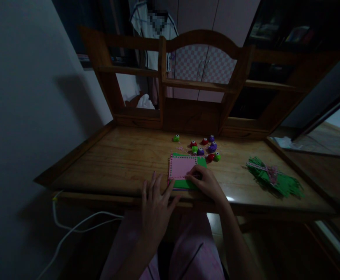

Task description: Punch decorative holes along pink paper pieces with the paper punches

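1. The pink card [182,166] lay on a green sheet [184,184] near the front edge of the desk [123,155], in front of the person. Small dark marks lined the card's edges.
2. The left hand [156,202] was spread, palm down, over the desk's front edge, its fingertips near or at the card's lower left corner.
3. The right hand [203,181] rested over the card's lower right part, thumb and fingers curled close together; whether they pinched anything could not be told.
4. Just behind the card stood a loose cluster of small red, green and purple toys [212,147] with eyes, and pink scraps [180,148] lay among them.
5. To the right, well apart from the card, lay a green bundle [283,183] crossed by a pink ribbon [272,175].
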